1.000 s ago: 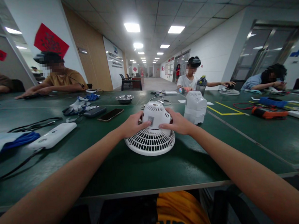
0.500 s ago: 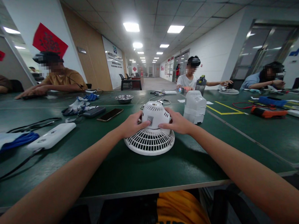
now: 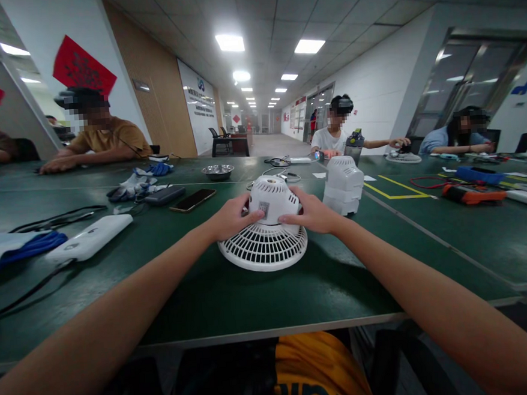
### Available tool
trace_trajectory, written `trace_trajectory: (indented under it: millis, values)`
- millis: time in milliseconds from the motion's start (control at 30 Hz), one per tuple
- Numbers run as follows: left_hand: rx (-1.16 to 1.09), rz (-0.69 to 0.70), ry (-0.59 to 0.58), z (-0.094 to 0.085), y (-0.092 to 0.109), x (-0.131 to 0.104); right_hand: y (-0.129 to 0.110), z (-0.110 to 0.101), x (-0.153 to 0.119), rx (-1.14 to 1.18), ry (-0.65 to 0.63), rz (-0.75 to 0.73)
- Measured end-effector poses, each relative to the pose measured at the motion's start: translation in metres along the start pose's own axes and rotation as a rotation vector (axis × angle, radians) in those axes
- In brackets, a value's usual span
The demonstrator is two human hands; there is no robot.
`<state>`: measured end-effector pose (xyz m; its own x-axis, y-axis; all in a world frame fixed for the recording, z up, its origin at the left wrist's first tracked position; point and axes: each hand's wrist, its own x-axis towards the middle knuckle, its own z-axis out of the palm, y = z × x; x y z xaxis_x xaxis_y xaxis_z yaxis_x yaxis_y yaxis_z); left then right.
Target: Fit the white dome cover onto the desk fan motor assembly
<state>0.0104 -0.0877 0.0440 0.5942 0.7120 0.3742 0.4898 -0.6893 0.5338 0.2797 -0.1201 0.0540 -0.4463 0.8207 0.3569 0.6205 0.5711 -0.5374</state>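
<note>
In front of me a white fan head (image 3: pixel 267 245) rests grille-down on the green table, its motor housing uppermost. My left hand (image 3: pixel 235 216) grips the left side of the housing, thumb beside a small printed label (image 3: pixel 264 210). On the opposite side my right hand (image 3: pixel 314 212) is wrapped round the housing, its thumb on the front. The far fingers of both hands are partly hidden behind it. Just beyond my right hand stands a white plastic part (image 3: pixel 344 186), apart from the fan.
A phone (image 3: pixel 194 200), a white power bank (image 3: pixel 89 238) and a metal bowl (image 3: pixel 217 172) lie to the left and beyond. Right of me are an orange multimeter (image 3: pixel 473 194) and yellow tape (image 3: pixel 399 197). Co-workers sit across the table, one reaching to another fan part (image 3: pixel 404 158).
Both hands keep the same hold on the fan head, which has not visibly moved on the table. The view shifts very slightly. Across the table, co-workers' hands move a little.
</note>
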Motion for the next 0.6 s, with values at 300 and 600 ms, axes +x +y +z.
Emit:
trace_trajectory:
  millis: [300,600]
  values:
    - [0.016,-0.010,-0.001,-0.0002,0.0035,-0.0010,0.0012,0.0003,0.0016,-0.029,0.012,-0.016]
    - [0.021,-0.007,0.004,-0.0002,0.0039,-0.0017,-0.0008,-0.0004,0.0012,-0.037,0.007,-0.004]
